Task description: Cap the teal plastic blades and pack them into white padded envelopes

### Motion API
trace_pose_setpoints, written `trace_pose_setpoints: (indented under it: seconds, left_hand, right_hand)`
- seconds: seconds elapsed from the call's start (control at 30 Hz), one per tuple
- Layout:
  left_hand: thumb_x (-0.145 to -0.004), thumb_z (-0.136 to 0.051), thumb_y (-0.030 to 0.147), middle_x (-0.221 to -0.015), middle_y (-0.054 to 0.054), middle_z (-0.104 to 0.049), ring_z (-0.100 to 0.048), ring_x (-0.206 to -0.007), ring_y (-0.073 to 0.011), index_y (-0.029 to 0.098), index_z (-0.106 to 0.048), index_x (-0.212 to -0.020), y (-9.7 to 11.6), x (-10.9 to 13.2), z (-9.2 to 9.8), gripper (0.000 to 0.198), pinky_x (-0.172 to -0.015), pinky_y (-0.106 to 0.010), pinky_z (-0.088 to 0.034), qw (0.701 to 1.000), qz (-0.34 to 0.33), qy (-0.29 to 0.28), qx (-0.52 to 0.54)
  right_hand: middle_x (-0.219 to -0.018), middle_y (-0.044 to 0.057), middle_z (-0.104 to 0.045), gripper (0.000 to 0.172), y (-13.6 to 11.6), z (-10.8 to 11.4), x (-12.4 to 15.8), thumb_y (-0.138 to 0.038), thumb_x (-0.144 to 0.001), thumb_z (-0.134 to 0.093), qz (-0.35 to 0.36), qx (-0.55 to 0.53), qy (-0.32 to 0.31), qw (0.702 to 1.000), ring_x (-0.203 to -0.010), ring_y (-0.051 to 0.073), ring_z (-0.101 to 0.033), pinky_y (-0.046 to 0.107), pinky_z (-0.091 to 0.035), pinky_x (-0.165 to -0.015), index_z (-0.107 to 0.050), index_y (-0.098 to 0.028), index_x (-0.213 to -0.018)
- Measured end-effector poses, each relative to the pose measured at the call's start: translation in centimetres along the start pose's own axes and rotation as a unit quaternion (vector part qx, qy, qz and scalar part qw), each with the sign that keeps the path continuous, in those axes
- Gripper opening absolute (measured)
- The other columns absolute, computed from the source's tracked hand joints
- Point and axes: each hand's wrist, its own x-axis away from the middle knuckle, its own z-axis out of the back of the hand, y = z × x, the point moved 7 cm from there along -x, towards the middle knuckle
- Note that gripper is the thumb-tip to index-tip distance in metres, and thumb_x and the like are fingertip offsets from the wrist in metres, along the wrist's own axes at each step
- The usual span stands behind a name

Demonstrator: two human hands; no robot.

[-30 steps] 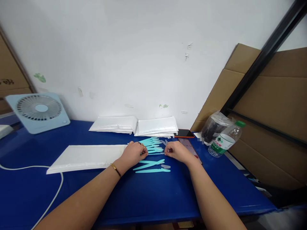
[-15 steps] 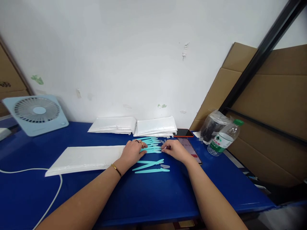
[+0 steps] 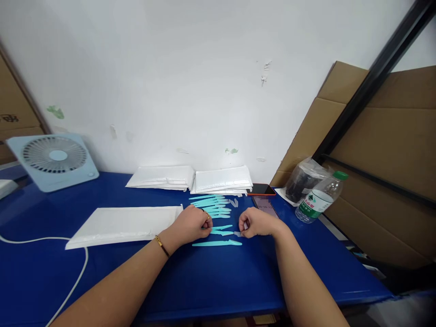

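My left hand (image 3: 193, 222) is closed in a pinch on the handle end of a turquoise eyebrow razor (image 3: 224, 233). Close to that razor's tip, my right hand (image 3: 258, 222) pinches a small clear blade cap (image 3: 237, 234); whether cap and razor touch I cannot tell. A single razor (image 3: 216, 243) lies nearer to me, and another lies just beyond the held one. Several more razors (image 3: 218, 210) rest in a rough row past my left hand. Loose clear caps (image 3: 233, 202) lie at the right end of that row.
A white padded mailer (image 3: 122, 225) lies to the left, with stacks of mailers (image 3: 221, 178) against the wall. Two phones, one dark-screened (image 3: 261, 189), lie at the right near a water bottle (image 3: 318, 200). A blue fan (image 3: 56, 159) stands far left, its side near a white cable (image 3: 83, 268).
Both hands have come nearer to me from the far row. My left fingers have closed on a razor in the near group, and a cap now shows at my right fingertips.
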Motion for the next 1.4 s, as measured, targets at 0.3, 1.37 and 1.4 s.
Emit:
trace_pose_setpoints:
  seconds: [0.3,1.37,1.4]
  left_hand:
    - [-0.089,-0.028,0.037,-0.072,0.0,-0.059,-0.051,-0.063,-0.0136,0.02,-0.052,-0.073,-2.7,0.1,0.8,0.034,-0.056,-0.023,-0.033,0.985,0.116,0.069,0.111]
    - [-0.076,-0.054,0.035,-0.095,-0.001,-0.062,-0.054,-0.092,-0.0192,0.025,-0.062,-0.09,-1.3,0.1,0.6,0.019,-0.079,-0.03,-0.036,0.998,0.041,0.042,0.02]
    - [-0.075,-0.057,0.037,-0.092,-0.001,-0.063,-0.055,-0.089,-0.0183,0.025,-0.063,-0.089,-0.8,0.1,0.3,0.019,-0.078,-0.029,-0.037,0.999,0.02,0.016,0.028]
  right_hand:
    - [-0.058,-0.003,-0.055,0.007,-1.4,3.6,0.6,-0.015,-0.066,-0.053,0.036,0.022,0.231,0.972,-0.052,0.008,-0.048,0.017,-0.033,-0.05,-0.058,-0.017,-0.07]
    - [-0.09,0.007,-0.062,0.02,0.9,4.2,-1.4,-0.017,-0.081,-0.047,-0.003,0.12,0.341,0.932,-0.082,0.016,-0.056,0.026,-0.041,-0.075,-0.066,-0.018,-0.09]
    - [-0.091,0.007,-0.061,0.02,0.9,3.8,-1.9,-0.021,-0.082,-0.049,-0.005,0.129,0.331,0.935,-0.084,0.017,-0.056,0.026,-0.041,-0.076,-0.066,-0.018,-0.091]
